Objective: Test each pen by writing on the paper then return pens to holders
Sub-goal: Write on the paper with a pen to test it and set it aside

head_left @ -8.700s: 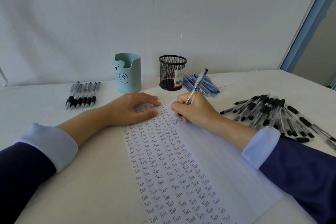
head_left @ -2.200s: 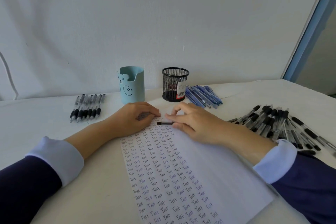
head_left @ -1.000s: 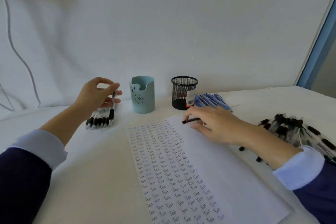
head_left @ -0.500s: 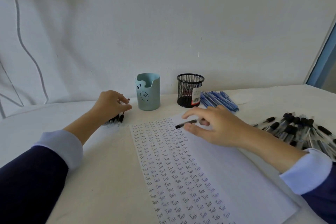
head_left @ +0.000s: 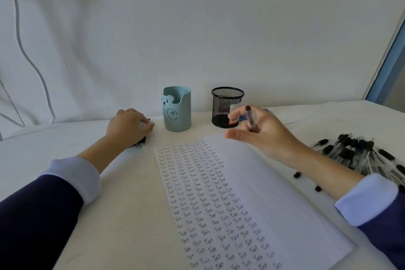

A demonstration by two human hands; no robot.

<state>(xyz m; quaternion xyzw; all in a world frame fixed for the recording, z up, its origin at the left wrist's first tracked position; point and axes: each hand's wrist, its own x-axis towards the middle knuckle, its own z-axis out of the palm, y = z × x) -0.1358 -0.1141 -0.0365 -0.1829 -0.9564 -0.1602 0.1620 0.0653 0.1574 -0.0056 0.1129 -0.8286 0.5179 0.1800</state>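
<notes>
So the pen (head_left: 249, 117) being tested is up off the paper right now, standing nearly upright in the right hand (head_left: 270, 136), dark end on top. That grip is holding the pen low down, with the index finger stretched out to the left. From my end it hovers over the top right corner of the paper (head_left: 258, 184), which lies flat on the counter (head_left: 131, 193), its left half packed with rows of "Test". Just behind the hand sits the black mesh holder (head_left: 226, 103), and the blue bear holder (head_left: 177, 114) is just left of that, both by the wall. Over on the left, the left hand (head_left: 128, 126) rests on the row of pens (head_left: 140, 142), fingers curled. Honestly, I can't tell if that grip has one pinched. A big pile of black pens (head_left: 359, 155) lies right of the paper.
</notes>
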